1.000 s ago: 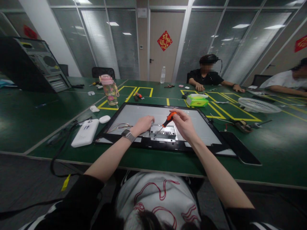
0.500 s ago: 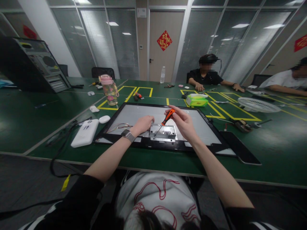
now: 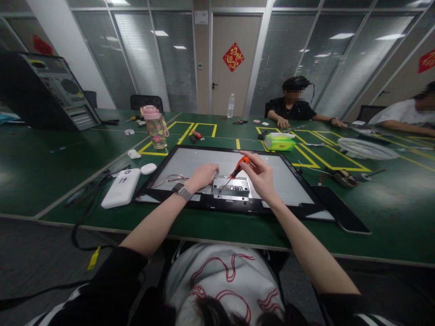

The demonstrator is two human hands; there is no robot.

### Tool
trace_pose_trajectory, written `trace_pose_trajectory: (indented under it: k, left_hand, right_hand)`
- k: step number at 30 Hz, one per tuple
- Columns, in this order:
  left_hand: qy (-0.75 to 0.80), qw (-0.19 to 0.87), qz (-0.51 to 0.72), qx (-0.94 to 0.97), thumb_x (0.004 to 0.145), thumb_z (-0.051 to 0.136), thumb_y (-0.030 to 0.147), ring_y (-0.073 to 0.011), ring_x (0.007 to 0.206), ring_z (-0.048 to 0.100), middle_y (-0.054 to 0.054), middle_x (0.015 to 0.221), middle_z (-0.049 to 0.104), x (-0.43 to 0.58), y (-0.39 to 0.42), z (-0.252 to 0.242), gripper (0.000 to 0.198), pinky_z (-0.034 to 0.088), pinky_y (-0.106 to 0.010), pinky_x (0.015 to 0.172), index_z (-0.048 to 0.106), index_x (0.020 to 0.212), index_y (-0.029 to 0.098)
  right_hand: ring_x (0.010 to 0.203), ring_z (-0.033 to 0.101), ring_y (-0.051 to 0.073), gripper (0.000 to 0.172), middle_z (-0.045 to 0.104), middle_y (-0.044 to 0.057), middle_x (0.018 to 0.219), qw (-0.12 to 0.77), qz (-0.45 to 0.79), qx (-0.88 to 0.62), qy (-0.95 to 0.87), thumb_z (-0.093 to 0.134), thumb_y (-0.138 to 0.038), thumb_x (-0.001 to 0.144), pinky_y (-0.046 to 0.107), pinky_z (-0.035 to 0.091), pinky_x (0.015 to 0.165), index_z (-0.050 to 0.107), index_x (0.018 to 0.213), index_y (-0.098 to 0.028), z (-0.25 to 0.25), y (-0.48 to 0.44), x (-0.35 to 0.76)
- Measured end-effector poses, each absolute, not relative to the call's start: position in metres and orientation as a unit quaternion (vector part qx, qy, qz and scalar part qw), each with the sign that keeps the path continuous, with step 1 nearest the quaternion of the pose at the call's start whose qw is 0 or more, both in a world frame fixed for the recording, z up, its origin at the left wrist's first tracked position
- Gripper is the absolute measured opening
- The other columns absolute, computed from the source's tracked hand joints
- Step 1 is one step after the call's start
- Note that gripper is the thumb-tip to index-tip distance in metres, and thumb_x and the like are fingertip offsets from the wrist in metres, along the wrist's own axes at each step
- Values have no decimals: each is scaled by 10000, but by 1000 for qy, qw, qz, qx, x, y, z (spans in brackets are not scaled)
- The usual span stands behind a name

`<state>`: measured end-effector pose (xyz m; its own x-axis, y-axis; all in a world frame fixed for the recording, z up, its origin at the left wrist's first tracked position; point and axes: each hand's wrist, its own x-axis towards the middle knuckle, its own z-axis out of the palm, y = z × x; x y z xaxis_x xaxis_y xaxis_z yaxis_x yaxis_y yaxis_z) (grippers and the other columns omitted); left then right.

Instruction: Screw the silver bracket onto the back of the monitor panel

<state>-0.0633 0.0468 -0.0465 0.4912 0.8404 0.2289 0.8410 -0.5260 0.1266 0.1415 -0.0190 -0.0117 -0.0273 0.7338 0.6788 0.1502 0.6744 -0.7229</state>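
My right hand (image 3: 261, 174) holds an orange and black screwdriver (image 3: 240, 165) by its handle. Its thin shaft slants down to the left, and the tip is at the silver metal bracket (image 3: 234, 193), too small to see what it meets. My left hand (image 3: 204, 176), with a watch on the wrist, is curled at the bracket's upper left corner; its fingertips are partly hidden. Both hands are over a large flat screen panel (image 3: 183, 159) with a black frame, lying on the green table. Thin wires (image 3: 167, 180) run across the panel left of the bracket.
Left of the panel lie a white power bank (image 3: 120, 188) and a white oval case (image 3: 148, 169). A pink-lidded bottle (image 3: 156, 129) stands behind them. A phone-like black slab (image 3: 341, 209) touches the right side. Farther off are a green tissue pack (image 3: 279, 142) and two seated people.
The fingers of my right hand have shifted slightly around the screwdriver handle, which moved a little to the right at its top. My left hand stays at the bracket.
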Motion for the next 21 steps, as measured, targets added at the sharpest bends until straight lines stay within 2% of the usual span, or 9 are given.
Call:
trace_pose_trajectory:
  k: [2,4,7,10,17,21]
  left_hand:
    - [-487,-2,-133,-863,922,367,136,-226,933,637,-91,1054,671,-63,47,-46,304,486,-320,820,637,1054,186]
    - [-486,-4,-133,-863,923,371,138,-226,936,636,-93,1054,671,-63,46,-46,301,485,-320,819,635,1058,186]
    - [-488,-5,-134,-863,930,370,149,-230,942,634,-96,1053,671,-64,46,-45,299,485,-320,815,635,1063,185]
    - [-487,-3,-134,-863,932,369,151,-230,932,634,-96,1041,674,-64,45,-45,301,485,-316,807,636,1065,185]
    - [-490,0,-130,-862,928,366,152,-234,929,639,-97,1061,675,-64,48,-48,308,487,-323,807,639,1067,185]
    - [-491,4,-127,-862,920,380,140,-225,944,640,-95,1058,676,-64,49,-49,300,488,-313,817,635,1071,187]
  right_hand:
    - [931,609,193,303,641,33,979,620,211,-332,-679,632,-284,846,375,498,876,690,1142,-309,-12,-18,142]
    - [987,606,201,322,649,38,1008,610,210,-326,-691,575,-283,885,396,474,931,664,1192,-315,-12,-18,142]
    - [1064,614,216,382,662,44,1127,591,257,-297,-704,475,-282,934,439,435,1008,588,1298,-311,-11,-20,144]
    - [1003,648,209,397,667,42,1146,585,300,-281,-699,453,-296,946,437,461,985,557,1328,-301,-11,-21,143]
    - [902,605,176,204,609,29,977,620,228,-309,-684,652,-290,837,320,513,806,700,1035,-280,-12,-20,140]
    - [995,604,192,222,643,44,1013,608,219,-314,-695,564,-302,900,363,480,903,688,1082,-270,-9,-20,142]
